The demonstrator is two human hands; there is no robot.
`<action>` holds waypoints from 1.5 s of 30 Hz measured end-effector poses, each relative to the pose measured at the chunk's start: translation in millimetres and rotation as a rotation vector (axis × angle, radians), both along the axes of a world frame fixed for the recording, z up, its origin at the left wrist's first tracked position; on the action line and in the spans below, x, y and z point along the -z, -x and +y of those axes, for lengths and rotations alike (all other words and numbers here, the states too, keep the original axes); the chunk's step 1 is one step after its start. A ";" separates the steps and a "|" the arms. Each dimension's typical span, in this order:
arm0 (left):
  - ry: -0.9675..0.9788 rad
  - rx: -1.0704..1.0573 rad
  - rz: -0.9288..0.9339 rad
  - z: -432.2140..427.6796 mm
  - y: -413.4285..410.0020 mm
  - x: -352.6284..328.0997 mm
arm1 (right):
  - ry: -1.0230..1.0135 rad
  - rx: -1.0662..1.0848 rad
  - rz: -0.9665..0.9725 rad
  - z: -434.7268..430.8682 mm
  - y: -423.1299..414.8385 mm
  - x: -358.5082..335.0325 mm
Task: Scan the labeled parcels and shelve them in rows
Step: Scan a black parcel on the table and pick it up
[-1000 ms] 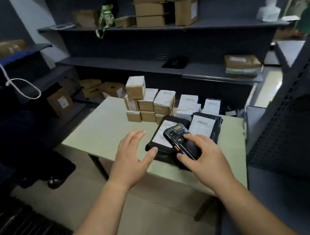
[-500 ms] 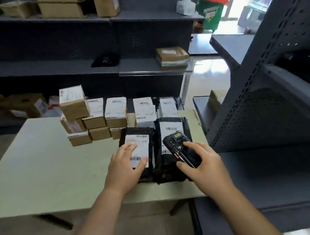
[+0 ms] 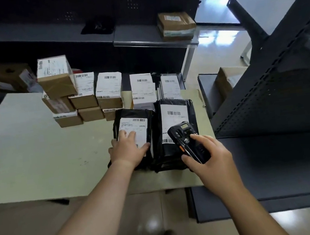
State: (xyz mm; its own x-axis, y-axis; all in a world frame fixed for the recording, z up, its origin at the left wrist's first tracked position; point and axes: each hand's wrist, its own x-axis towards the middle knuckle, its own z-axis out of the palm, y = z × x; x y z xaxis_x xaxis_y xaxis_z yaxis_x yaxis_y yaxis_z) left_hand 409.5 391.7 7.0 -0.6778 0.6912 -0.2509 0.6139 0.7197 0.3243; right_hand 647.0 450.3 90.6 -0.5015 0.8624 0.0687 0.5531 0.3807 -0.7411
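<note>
The black bagged parcel (image 3: 150, 125) is pressed flat by the left grip (image 3: 129, 149). The fingers are spread straight over the lower part of its white label, the thumb is laid out toward the parcel's right edge, and nothing is clasped. A second ago this grip was held open in the air just short of the parcel; it has since been brought down onto it.

A second black parcel (image 3: 173, 113) is seen touching the first, just right of the left grip. Over its near end the scanner (image 3: 188, 142) is held in the right grip (image 3: 214, 160), with fingers and thumb curled round the body and the forefinger laid on its face. That hold is unchanged.

From this it is judged that the first parcel is being steadied or claimed for its scan, and that its shelving has not yet been begun.

Both parcels are rested on the pale surface (image 3: 37, 151). Beyond the grips, stacked cardboard boxes (image 3: 84, 101) and white labelled parcels (image 3: 142, 87) are left waiting. To the right of the right grip a dark shelf (image 3: 272, 161) is found close by.
</note>
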 end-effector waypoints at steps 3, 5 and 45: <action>0.009 -0.021 0.020 7.9 -1.5 7.2 | 0.003 -0.002 0.007 5.8 3.2 4.8; 0.014 -0.040 0.029 9.4 -1.3 7.8 | 0.013 -0.005 0.013 8.5 4.6 7.2; -0.923 -0.098 0.471 -1.5 6.5 -278.7 | -0.375 -0.057 0.000 -10.7 22.4 -247.7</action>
State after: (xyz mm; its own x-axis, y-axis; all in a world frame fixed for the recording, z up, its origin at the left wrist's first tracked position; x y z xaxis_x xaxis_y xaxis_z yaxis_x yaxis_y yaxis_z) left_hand 403.0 390.1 285.6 -0.6334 0.4165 0.6522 0.7735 0.3666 0.5170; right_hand 624.6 439.6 338.3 -0.5478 0.7482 0.3743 0.5232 0.6555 -0.5446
